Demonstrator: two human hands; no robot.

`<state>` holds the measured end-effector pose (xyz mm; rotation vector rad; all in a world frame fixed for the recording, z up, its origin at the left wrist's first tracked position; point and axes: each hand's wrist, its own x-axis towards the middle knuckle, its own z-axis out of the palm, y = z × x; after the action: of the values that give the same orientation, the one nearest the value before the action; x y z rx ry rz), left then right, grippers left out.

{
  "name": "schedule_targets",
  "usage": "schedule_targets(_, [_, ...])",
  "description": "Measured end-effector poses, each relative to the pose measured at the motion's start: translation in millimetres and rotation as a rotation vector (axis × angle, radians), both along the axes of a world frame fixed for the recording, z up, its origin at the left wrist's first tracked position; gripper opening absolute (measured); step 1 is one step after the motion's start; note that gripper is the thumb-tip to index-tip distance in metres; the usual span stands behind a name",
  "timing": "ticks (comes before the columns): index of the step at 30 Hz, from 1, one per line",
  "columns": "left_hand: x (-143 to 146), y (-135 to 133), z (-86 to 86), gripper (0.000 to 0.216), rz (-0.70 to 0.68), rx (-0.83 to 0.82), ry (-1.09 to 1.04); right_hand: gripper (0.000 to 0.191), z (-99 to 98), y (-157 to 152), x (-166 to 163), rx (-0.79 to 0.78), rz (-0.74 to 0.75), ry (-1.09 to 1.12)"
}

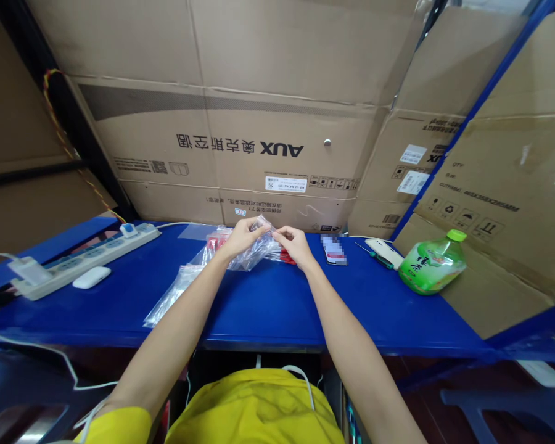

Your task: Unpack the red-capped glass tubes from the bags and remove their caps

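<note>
My left hand [241, 238] and my right hand [295, 244] meet above the far middle of the blue table [268, 308]. Both pinch the top edge of a small clear plastic bag [259, 250], one hand at each side of it. Under and behind the hands lies a loose pile of clear bags with red parts [217, 243] showing through. Several more empty clear bags [176, 290] trail toward the left front of the table.
A white power strip [87, 259] with a plugged adapter lies at the left, a small white case [91, 277] beside it. A phone [335, 251], a white tool [385, 251] and a green bottle [432, 264] on its side lie at the right. Cardboard boxes [240, 148] wall the back.
</note>
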<state>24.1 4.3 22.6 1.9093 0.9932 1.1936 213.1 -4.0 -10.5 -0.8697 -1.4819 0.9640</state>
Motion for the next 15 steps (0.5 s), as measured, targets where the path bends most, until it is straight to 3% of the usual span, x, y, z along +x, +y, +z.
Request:
schedule_targets(7, [0.0,2.9,-2.3,0.040,0.003,0.031,-0.023,0.037,-0.7,1.4,0.3,0.044,-0.003,-0.004])
schedule_targets(15, [-2.8,9.6,-4.8,0.043,0.101,0.030,-0.082,0.038,0.0,1.3,0.6,0.052,-0.014,0.025])
